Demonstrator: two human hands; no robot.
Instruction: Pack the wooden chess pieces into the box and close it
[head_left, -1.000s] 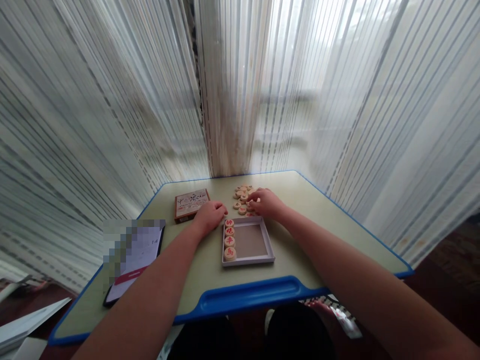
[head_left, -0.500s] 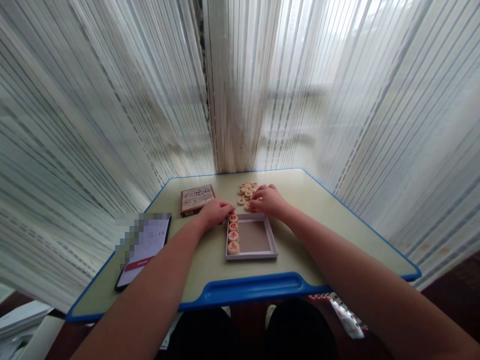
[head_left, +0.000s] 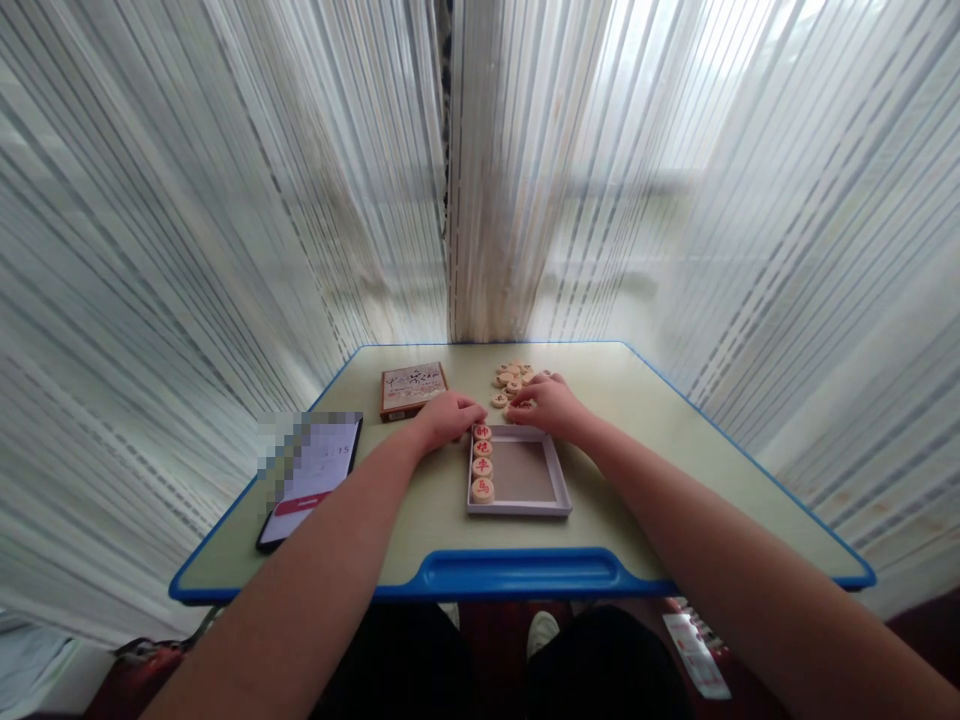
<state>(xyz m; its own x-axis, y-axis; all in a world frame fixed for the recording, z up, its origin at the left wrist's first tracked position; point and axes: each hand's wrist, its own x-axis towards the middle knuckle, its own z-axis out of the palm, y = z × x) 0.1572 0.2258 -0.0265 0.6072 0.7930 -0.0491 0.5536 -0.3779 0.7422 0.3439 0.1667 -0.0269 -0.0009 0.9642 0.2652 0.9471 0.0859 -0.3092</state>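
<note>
A left hand (head_left: 450, 415) with its fingers bent rests at the far left corner of an open box (head_left: 517, 509), while a right hand (head_left: 556, 405) curls over the near right side of a loose cluster of wooden discs (head_left: 510, 380) just beyond it on the table (head_left: 675, 460). Whether either hand grips a disc cannot be told. A knuckle brushing the cluster could scatter it, since the discs lie close together and partly overlap. Pressure from the left fingertips could nudge the box or jostle the four red-marked discs (head_left: 483, 468) along its left wall, where nothing to their right braces them. The box sits flat, open side up, its sides running roughly near to far; it looks almost square, so its long axis is unclear. The round discs inside have none, but their row runs near to far, characters upright to the wearer. A printed box (head_left: 412, 388) lies left.
</note>
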